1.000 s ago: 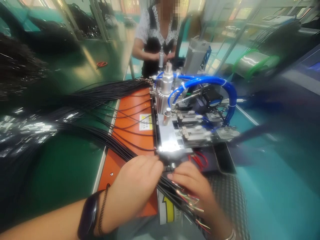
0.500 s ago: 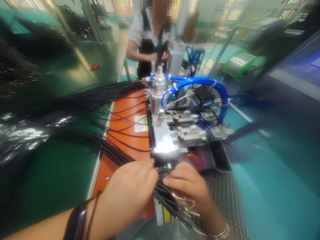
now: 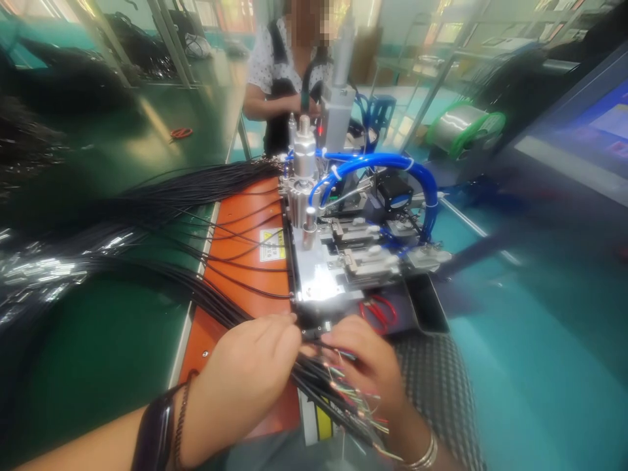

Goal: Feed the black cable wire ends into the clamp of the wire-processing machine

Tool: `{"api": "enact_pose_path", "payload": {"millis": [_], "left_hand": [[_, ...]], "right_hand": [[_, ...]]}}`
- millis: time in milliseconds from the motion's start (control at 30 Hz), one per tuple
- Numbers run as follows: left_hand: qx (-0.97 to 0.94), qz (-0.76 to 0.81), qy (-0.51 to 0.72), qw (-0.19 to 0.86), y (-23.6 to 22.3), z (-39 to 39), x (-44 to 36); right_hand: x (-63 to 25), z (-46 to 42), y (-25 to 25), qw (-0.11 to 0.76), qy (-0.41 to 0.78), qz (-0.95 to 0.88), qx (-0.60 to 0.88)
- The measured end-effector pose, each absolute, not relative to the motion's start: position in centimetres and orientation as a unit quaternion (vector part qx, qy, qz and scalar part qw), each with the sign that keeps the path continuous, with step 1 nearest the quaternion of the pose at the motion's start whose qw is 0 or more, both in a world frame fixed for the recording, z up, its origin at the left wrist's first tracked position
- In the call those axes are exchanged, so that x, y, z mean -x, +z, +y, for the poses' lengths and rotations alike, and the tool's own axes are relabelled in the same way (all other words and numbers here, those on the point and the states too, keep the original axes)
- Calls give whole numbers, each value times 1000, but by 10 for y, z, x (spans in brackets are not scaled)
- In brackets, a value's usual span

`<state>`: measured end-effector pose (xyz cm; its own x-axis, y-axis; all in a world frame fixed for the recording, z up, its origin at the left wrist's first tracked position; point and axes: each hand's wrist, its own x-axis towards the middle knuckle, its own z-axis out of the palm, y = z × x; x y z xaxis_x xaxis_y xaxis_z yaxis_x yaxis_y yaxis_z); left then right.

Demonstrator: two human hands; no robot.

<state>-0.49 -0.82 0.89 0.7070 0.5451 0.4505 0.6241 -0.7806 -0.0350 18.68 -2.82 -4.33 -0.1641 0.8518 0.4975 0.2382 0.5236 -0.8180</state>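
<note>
My left hand (image 3: pixel 255 373) is closed around a bundle of black cables (image 3: pixel 223 304) at the near end of the orange table. Below the hand the bundle comes out with stripped ends (image 3: pixel 360 399), thin coloured wires showing. My right hand (image 3: pixel 370 360) is beside those ends, with fingers closed on a single black cable (image 3: pixel 321 343) near its stripped tip. Just beyond both hands stands a metal machine (image 3: pixel 314 281) with a silver top plate and an upright cylinder. Several single cables run from its left edge across the orange surface (image 3: pixel 235 261).
Red-handled pliers (image 3: pixel 380 314) and a black tray (image 3: pixel 426 304) sit right of the hands. Blue air hoses (image 3: pixel 424 180) arch over the machine. A person (image 3: pixel 284 85) stands at the far end. A green-rimmed wire spool (image 3: pixel 466 127) is at the right.
My right hand's fingers have closed on one cable near the stripped ends. My left hand keeps its grip on the bundle. The view has shifted, so the machine appears farther left.
</note>
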Motion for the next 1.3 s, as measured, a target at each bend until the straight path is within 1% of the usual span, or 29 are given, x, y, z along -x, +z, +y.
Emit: {"api": "enact_pose_path", "payload": {"millis": [100, 167, 300, 500, 633, 833, 933, 1033, 1100, 1200, 1233, 1300], "left_hand": [[933, -286, -209, 61, 11, -7, 4], [940, -276, -197, 25, 12, -7, 3], [940, -314, -127, -33, 11, -8, 2], [927, -345, -111, -96, 9, -8, 4], [913, -373, -78, -148, 9, -8, 3], [891, -414, -120, -140, 8, -6, -1], [892, -411, -128, -138, 7, -5, -2], [895, -405, -130, -133, 6, -6, -1], [897, -402, -128, -131, 5, -6, 0], [900, -399, -125, -127, 4, -8, 1], [900, -398, -125, -126, 3, -8, 2], [901, -396, -124, -125, 2, -8, 2]], "right_hand": [[-184, -24, -41, 519, 287, -691, 413], [-185, -22, -40, 521, 286, -699, 399], [-187, -20, -40, 516, 275, -725, 365], [-185, -28, -47, 528, 260, -663, 463], [-184, -33, -49, 527, 246, -679, 449], [-187, -40, -49, 547, 197, -657, 479], [-186, -41, -49, 547, 181, -629, 521], [-182, -41, -46, 546, 197, -610, 540], [-180, -41, -42, 544, 226, -620, 518], [-179, -42, -37, 500, 296, -659, 478], [-180, -41, -37, 487, 305, -657, 488], [-182, -40, -37, 489, 285, -623, 540]]}}
